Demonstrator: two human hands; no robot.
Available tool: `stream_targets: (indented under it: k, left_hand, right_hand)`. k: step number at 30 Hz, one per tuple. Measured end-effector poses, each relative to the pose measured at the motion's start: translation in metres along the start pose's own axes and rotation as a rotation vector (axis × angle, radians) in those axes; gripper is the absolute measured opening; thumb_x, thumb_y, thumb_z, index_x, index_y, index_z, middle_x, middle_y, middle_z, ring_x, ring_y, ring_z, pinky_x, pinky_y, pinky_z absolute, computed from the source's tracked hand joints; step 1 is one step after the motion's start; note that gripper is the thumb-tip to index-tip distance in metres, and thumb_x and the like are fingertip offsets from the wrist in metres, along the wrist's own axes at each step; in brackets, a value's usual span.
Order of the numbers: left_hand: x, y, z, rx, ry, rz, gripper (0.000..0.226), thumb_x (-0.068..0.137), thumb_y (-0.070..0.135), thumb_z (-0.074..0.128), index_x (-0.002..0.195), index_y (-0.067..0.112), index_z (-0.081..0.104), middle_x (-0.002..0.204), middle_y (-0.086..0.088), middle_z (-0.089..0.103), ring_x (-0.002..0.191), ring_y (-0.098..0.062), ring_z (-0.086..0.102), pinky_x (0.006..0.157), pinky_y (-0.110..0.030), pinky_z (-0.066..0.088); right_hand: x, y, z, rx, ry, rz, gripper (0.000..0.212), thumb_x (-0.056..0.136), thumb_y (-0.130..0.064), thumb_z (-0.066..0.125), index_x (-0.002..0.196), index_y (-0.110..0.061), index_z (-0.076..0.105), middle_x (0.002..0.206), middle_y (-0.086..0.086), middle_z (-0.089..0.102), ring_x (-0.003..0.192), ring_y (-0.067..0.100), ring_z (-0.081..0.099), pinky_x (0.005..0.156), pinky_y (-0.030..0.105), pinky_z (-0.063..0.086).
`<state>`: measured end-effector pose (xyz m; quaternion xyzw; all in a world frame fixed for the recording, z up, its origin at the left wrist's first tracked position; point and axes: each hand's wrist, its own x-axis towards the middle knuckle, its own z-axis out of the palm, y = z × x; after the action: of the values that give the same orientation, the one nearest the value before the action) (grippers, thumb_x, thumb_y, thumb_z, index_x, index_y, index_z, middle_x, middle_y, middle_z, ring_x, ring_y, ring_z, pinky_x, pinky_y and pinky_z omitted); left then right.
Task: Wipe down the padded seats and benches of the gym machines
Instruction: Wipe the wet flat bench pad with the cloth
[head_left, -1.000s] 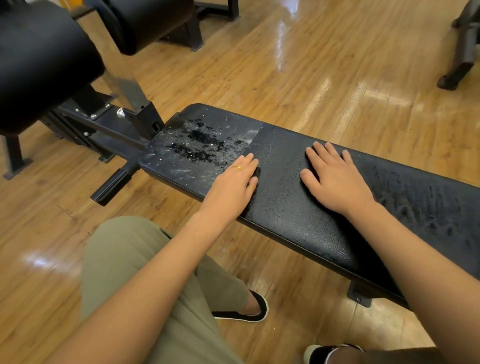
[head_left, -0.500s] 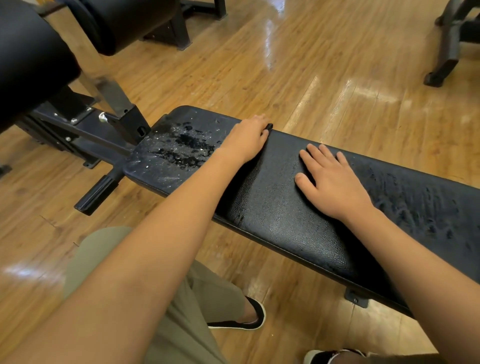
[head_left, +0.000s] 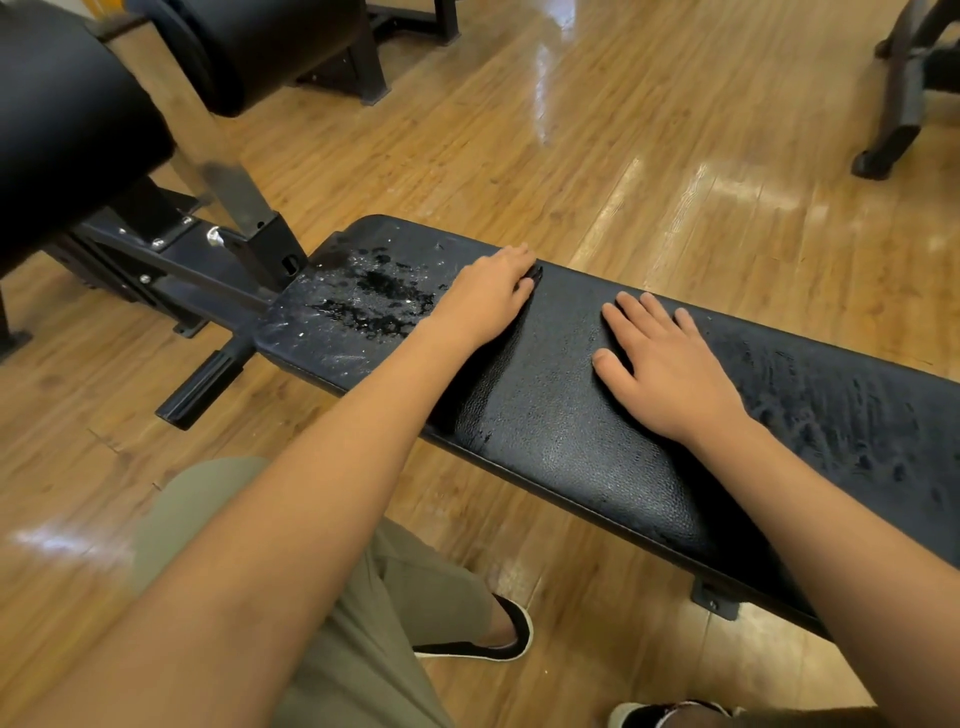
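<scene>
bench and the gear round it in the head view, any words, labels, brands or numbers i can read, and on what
None can be read in this view.
bench pad: no label or brand, only specks and pale smears near its end.
black frame: bolts, no sticker or number showing.
roller pads: plain black.

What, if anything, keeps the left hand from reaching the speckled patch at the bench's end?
Probably nothing, so yes: the left hand rests on the bench right beside the speckled patch, nothing lying between them, and the right hand lies flat farther along, out of the way.
</scene>
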<state>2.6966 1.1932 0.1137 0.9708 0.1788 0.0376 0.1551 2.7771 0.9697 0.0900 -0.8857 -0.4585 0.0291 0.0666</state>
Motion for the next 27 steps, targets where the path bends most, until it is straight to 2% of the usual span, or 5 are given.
stream_targets:
  k: [4, 9, 18, 22, 27]
  left_hand:
    - [-0.034, -0.004, 0.003, -0.021, 0.05, -0.03, 0.043, 0.105, 0.022, 0.04, 0.148, 0.013, 0.042, 0.16, -0.004, 0.032, 0.148, -0.024, 0.029, 0.112, -0.049, 0.035]
    - [-0.104, -0.011, 0.007, -0.077, 0.1, -0.092, 0.046, 0.106, 0.025, 0.041, 0.152, 0.02, 0.039, 0.16, 0.004, 0.031, 0.149, -0.012, 0.025, 0.115, -0.041, 0.03]
    - [-0.063, -0.004, 0.003, -0.016, 0.07, -0.094, 0.042, 0.106, 0.021, 0.04, 0.147, 0.013, 0.043, 0.16, -0.004, 0.033, 0.148, -0.022, 0.028, 0.111, -0.047, 0.035]
    - [-0.108, -0.011, -0.002, -0.048, 0.055, -0.096, 0.046, 0.107, 0.025, 0.039, 0.152, 0.02, 0.037, 0.162, 0.004, 0.028, 0.15, -0.014, 0.023, 0.113, -0.047, 0.033]
    - [-0.168, -0.022, 0.001, -0.115, 0.101, -0.149, 0.044, 0.106, 0.026, 0.041, 0.151, 0.023, 0.04, 0.16, 0.009, 0.031, 0.149, -0.007, 0.022, 0.115, -0.045, 0.033]
  right_hand:
    - [-0.001, 0.0, -0.001, 0.008, 0.001, -0.004, 0.074, 0.095, -0.057, 0.015, 0.158, -0.018, 0.023, 0.166, 0.002, 0.017, 0.153, 0.022, 0.009, 0.124, 0.047, 0.007]
    - [-0.001, 0.0, -0.001, 0.006, 0.006, -0.012, 0.074, 0.095, -0.057, 0.015, 0.157, -0.018, 0.024, 0.165, 0.003, 0.018, 0.153, 0.023, 0.009, 0.124, 0.048, 0.007]
    - [-0.001, 0.002, 0.0, 0.0, 0.007, -0.018, 0.069, 0.099, -0.054, 0.018, 0.157, -0.017, 0.024, 0.165, 0.003, 0.018, 0.153, 0.023, 0.009, 0.124, 0.048, 0.007]
    - [-0.001, 0.003, -0.002, 0.009, 0.009, -0.025, 0.075, 0.095, -0.057, 0.014, 0.157, -0.016, 0.026, 0.165, 0.004, 0.02, 0.153, 0.025, 0.011, 0.123, 0.049, 0.009]
    - [-0.001, 0.0, -0.003, -0.002, -0.007, -0.024, 0.067, 0.101, -0.053, 0.02, 0.157, -0.017, 0.024, 0.165, 0.004, 0.018, 0.153, 0.024, 0.011, 0.123, 0.048, 0.009]
